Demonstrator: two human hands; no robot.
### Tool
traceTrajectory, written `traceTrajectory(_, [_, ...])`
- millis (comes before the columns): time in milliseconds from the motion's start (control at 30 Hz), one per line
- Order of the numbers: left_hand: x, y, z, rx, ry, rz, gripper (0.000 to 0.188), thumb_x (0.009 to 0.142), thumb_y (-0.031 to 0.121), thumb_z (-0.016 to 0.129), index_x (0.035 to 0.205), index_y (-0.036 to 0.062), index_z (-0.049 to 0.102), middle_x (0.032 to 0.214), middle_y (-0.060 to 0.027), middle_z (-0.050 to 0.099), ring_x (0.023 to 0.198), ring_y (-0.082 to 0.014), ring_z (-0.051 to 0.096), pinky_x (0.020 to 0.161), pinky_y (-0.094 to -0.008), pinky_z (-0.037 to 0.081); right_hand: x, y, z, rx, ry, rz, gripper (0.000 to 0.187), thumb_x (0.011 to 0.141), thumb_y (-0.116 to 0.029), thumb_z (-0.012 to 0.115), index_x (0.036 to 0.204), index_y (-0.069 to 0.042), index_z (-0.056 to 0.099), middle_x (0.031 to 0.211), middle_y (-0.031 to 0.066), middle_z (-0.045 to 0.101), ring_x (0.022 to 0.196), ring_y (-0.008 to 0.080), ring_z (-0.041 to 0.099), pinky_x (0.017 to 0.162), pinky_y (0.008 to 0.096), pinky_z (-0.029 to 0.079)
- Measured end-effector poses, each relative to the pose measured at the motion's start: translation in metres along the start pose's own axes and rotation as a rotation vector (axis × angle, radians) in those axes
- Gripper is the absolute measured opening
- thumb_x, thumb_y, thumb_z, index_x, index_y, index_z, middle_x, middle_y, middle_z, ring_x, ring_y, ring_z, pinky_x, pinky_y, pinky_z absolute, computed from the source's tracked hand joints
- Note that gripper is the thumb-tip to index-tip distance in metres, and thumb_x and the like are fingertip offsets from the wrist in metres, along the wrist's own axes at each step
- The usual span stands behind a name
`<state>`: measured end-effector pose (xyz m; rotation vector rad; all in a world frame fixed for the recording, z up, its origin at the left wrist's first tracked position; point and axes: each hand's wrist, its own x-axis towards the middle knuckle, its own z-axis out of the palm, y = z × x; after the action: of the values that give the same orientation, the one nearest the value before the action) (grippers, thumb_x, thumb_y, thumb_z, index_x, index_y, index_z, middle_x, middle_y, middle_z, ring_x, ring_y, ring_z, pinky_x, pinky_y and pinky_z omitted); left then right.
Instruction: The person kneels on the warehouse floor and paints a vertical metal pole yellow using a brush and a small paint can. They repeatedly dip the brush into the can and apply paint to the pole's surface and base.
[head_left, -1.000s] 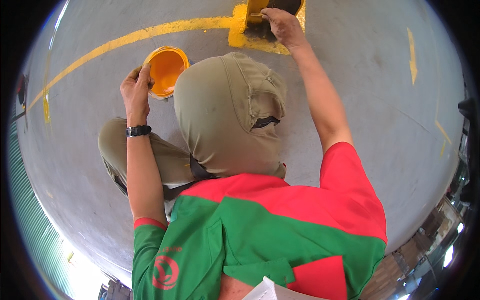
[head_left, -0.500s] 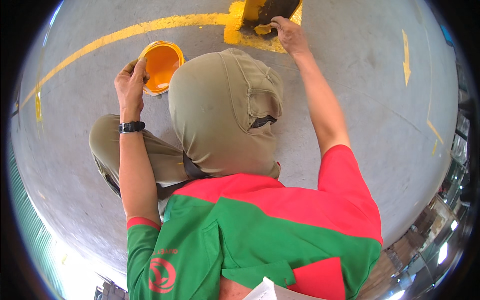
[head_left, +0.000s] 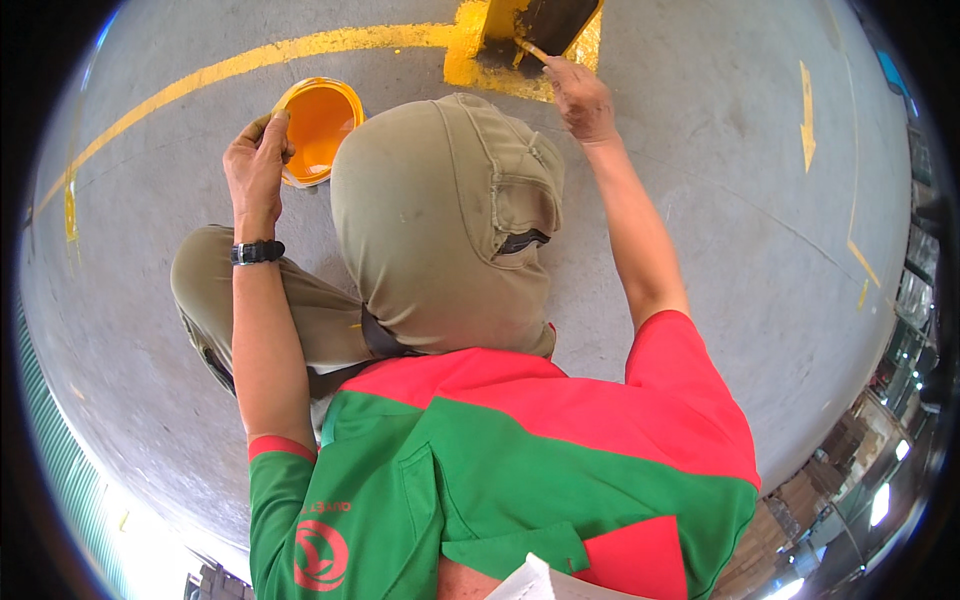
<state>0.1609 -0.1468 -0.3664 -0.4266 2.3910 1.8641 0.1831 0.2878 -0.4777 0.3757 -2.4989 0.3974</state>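
Observation:
My left hand (head_left: 257,165) is closed on the rim of a paint bucket (head_left: 346,103), which tilts with its mouth toward me. Orange-yellow paint (head_left: 320,130) coats its inside. Farther right, my right hand (head_left: 582,98) grips a paintbrush by its handle (head_left: 535,50). The brush tip reaches the dark face of a post or column base (head_left: 548,22) at the top edge, part yellow and part dark. Wet yellow paint streaks that face near the brush. The bristles are hard to make out.
A yellow painted patch (head_left: 460,70) surrounds the post's foot on the grey floor. From it a curved yellow line (head_left: 250,62) runs left. A yellow arrow (head_left: 807,115) marks the floor at right. My bent knee (head_left: 430,200) stands between both arms.
My right hand has moved slightly down, and the brush handle now points up-left against the post. A fresh yellow streak shows there. The bucket and left hand have shifted slightly left in view.

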Motion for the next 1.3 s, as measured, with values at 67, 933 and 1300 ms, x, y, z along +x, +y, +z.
traceTrajectory(67, [-0.001, 0.000, 0.001, -0.004, 0.003, -0.001, 0.032, 0.098, 0.023, 0.072, 0.109, -0.0069, 0.071, 0.076, 0.0005, 0.061, 0.067, -0.0076, 0.052, 0.064, -0.0242, 0.042, -0.002, 0.000, 0.001, 0.015, -0.010, 0.019, 0.020, 0.092, -0.011, 0.069, 0.111, -0.010, 0.068, 0.101, 0.0078, 0.075, 0.091, 0.0276, 0.072, 0.076, 0.0376, 0.060])
traceTrajectory(933, [0.041, 0.074, 0.101, 0.236, -0.235, 0.278, 0.043, 0.093, 0.029, 0.067, 0.110, -0.0097, 0.074, 0.085, -0.0133, 0.074, 0.074, -0.0156, 0.069, 0.069, -0.0289, 0.055, 0.145, -0.099, -0.094, 0.556, -0.176, 0.052, 0.015, 0.096, -0.025, 0.069, 0.103, -0.012, 0.074, 0.088, 0.0105, 0.075, 0.080, 0.0324, 0.073, 0.068, 0.0415, 0.056])
traceTrajectory(1300, [0.036, 0.087, 0.157, 0.336, -0.237, 0.419, 0.038, 0.085, 0.031, 0.067, 0.097, -0.0040, 0.077, 0.076, -0.0254, 0.071, 0.070, -0.0322, 0.073, 0.070, -0.0406, 0.057, 0.149, -0.098, 0.005, -0.160, -0.759, -0.304, 0.015, 0.092, -0.018, 0.061, 0.089, -0.013, 0.075, 0.090, 0.0119, 0.076, 0.085, 0.0297, 0.075, 0.073, 0.0420, 0.060])
